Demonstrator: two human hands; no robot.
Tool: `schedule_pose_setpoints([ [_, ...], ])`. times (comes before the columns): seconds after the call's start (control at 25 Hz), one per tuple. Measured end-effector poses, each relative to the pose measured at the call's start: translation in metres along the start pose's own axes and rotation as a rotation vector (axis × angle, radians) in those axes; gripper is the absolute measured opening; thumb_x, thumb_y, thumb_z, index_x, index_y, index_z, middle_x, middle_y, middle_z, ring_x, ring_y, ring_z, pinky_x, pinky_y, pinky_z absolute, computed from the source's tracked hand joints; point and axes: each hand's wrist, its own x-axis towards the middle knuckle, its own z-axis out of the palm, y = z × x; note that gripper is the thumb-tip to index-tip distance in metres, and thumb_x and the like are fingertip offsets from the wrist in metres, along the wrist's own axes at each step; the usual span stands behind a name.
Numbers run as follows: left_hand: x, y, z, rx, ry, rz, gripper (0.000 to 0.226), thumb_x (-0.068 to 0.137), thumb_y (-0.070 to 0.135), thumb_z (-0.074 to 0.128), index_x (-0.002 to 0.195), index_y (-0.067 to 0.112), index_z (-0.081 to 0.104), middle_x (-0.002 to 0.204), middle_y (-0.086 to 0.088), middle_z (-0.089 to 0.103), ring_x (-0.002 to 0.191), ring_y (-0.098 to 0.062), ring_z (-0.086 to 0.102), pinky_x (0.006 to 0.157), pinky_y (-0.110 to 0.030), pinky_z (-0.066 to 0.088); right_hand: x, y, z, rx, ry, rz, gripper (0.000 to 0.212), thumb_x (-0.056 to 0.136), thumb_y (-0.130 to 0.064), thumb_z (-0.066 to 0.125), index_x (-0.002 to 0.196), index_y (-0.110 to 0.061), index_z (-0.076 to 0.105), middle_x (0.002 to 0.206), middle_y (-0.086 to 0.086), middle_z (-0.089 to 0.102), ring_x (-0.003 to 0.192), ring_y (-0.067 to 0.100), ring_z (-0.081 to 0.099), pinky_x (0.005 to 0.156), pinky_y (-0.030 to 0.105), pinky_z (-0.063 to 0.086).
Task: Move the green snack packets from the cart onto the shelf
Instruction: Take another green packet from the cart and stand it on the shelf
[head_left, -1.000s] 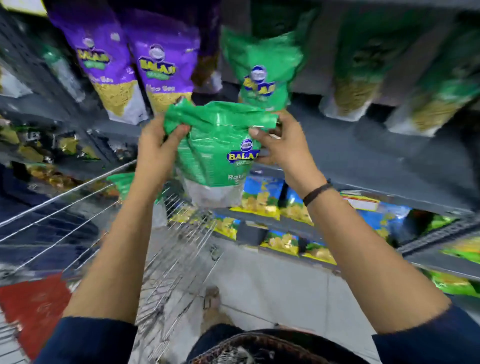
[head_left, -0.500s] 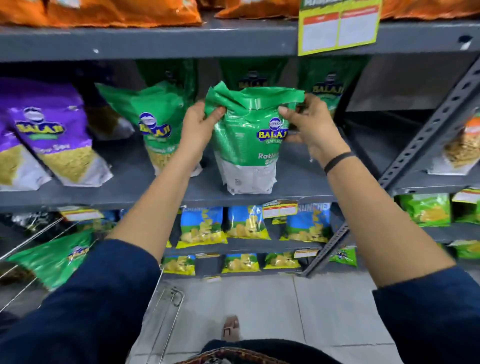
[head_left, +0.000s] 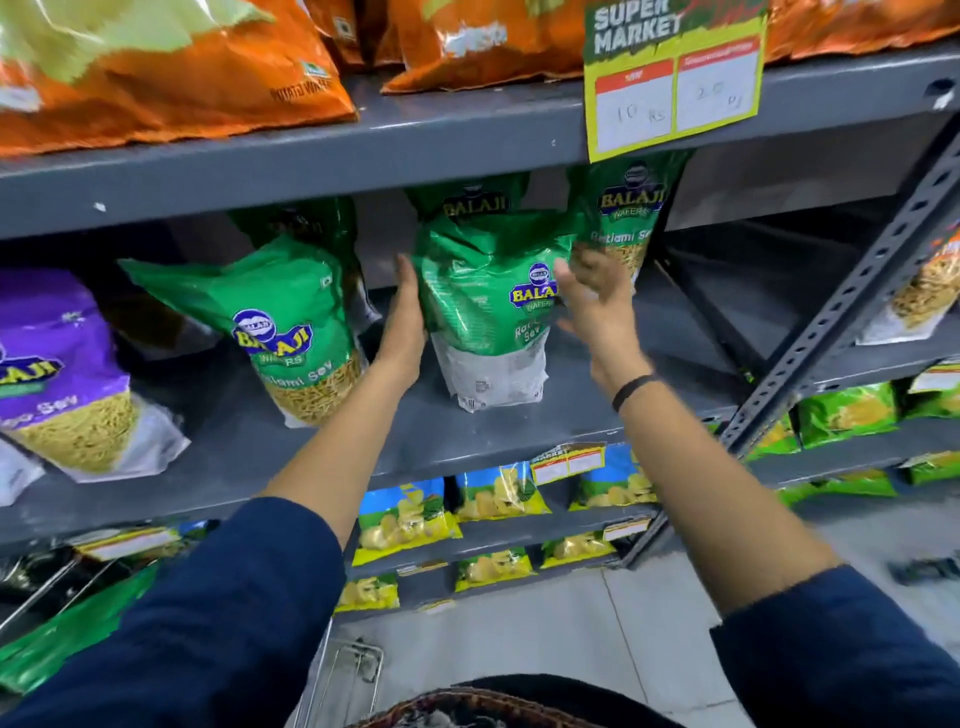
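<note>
A green snack packet stands upright on the grey middle shelf. My left hand lies flat against its left side, fingers straight. My right hand is at its right side with fingers spread, blurred, and seems just off the packet. More green packets stand on the same shelf: one tilted to the left, one behind, one to the right. Another green packet lies in the cart at the lower left.
Purple packets stand at the shelf's left. Orange bags fill the shelf above, with a yellow price tag hanging from its edge. A slanted metal upright bounds the bay on the right. Blue and yellow packets sit below.
The packet went from held by its top corners above the cart to standing on the shelf. Both hands slid down to its sides, and the right hand opened.
</note>
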Motion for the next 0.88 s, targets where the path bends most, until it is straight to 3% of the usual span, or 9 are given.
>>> schedule_pose_setpoints([
  [0.12, 0.003, -0.024, -0.001, -0.172, -0.105, -0.043, 0.062, 0.086, 0.065, 0.012, 0.112, 0.032, 0.058, 0.130, 0.004, 0.054, 0.108, -0.005, 0.060, 0.097, -0.026, 0.047, -0.039, 0.053, 0.009, -0.013, 0.182, 0.083, 0.019, 0.091, -0.033, 0.052, 0.104, -0.019, 0.048, 0.099, -0.005, 0.056, 0.101, 0.017, 0.052, 0.097, 0.045, 0.047],
  [0.24, 0.002, -0.049, -0.003, -0.122, -0.091, -0.146, 0.069, 0.082, 0.070, 0.010, 0.111, 0.032, 0.059, 0.128, 0.004, 0.054, 0.108, -0.009, 0.060, 0.101, -0.032, 0.042, -0.063, 0.089, 0.022, -0.047, 0.021, 0.241, 0.040, 0.096, -0.034, 0.042, 0.130, -0.014, 0.042, 0.132, 0.005, 0.048, 0.123, 0.021, 0.047, 0.109, 0.053, 0.038],
  [0.36, -0.001, -0.070, -0.014, 0.047, 0.100, -0.232, 0.079, 0.078, 0.076, 0.010, 0.112, 0.026, 0.062, 0.122, -0.008, 0.063, 0.109, -0.021, 0.059, 0.098, -0.038, 0.044, -0.043, 0.087, 0.022, -0.019, -0.085, 0.238, 0.052, 0.097, -0.035, 0.037, 0.145, -0.016, 0.027, 0.146, 0.003, 0.039, 0.138, 0.017, 0.035, 0.118, 0.037, 0.028],
  [0.44, -0.004, -0.077, -0.020, 0.080, 0.227, -0.256, 0.073, 0.082, 0.072, 0.011, 0.090, 0.023, 0.064, 0.094, -0.009, 0.069, 0.088, -0.024, 0.062, 0.075, -0.034, 0.046, -0.027, 0.082, 0.016, -0.027, -0.026, 0.206, 0.052, 0.098, -0.033, 0.036, 0.145, -0.014, 0.027, 0.147, 0.003, 0.039, 0.136, 0.012, 0.035, 0.109, 0.022, 0.028],
  [0.48, -0.004, -0.079, -0.021, 0.085, 0.235, -0.271, 0.070, 0.084, 0.069, 0.013, 0.094, 0.022, 0.063, 0.099, -0.008, 0.067, 0.091, -0.024, 0.060, 0.073, -0.033, 0.045, -0.024, 0.082, 0.014, -0.015, 0.028, 0.199, 0.051, 0.098, -0.033, 0.037, 0.144, -0.012, 0.030, 0.149, 0.005, 0.038, 0.136, 0.014, 0.036, 0.107, 0.021, 0.029],
  [0.56, 0.000, -0.081, -0.018, 0.077, 0.197, -0.310, 0.072, 0.083, 0.069, 0.016, 0.121, 0.021, 0.053, 0.129, -0.006, 0.057, 0.114, -0.023, 0.054, 0.090, -0.039, 0.047, -0.030, 0.090, 0.016, -0.004, 0.101, 0.193, 0.048, 0.098, -0.034, 0.036, 0.139, -0.009, 0.038, 0.146, 0.008, 0.043, 0.135, 0.020, 0.040, 0.106, 0.026, 0.033],
  [0.64, 0.004, -0.076, -0.009, 0.068, 0.127, -0.299, 0.072, 0.083, 0.070, 0.019, 0.132, 0.024, 0.046, 0.140, -0.004, 0.050, 0.126, -0.023, 0.048, 0.107, -0.046, 0.039, -0.044, 0.104, 0.020, -0.016, 0.146, 0.207, 0.046, 0.098, -0.037, 0.035, 0.133, -0.009, 0.043, 0.137, 0.009, 0.050, 0.130, 0.023, 0.046, 0.106, 0.032, 0.037],
  [0.76, 0.012, -0.067, 0.008, 0.020, 0.035, -0.241, 0.068, 0.084, 0.069, 0.016, 0.128, 0.029, 0.050, 0.137, -0.001, 0.053, 0.120, -0.017, 0.052, 0.108, -0.040, 0.038, -0.050, 0.116, 0.020, -0.010, 0.093, 0.245, 0.045, 0.097, -0.039, 0.035, 0.132, -0.011, 0.041, 0.133, 0.007, 0.050, 0.119, 0.016, 0.047, 0.102, 0.030, 0.038],
  [0.88, 0.013, -0.070, 0.022, -0.032, 0.055, -0.245, 0.064, 0.085, 0.068, 0.014, 0.120, 0.033, 0.055, 0.131, 0.001, 0.057, 0.108, -0.013, 0.057, 0.099, -0.034, 0.043, -0.025, 0.107, 0.012, -0.023, -0.003, 0.264, 0.045, 0.098, -0.036, 0.035, 0.132, -0.008, 0.041, 0.137, 0.011, 0.049, 0.120, 0.018, 0.048, 0.102, 0.032, 0.039],
])
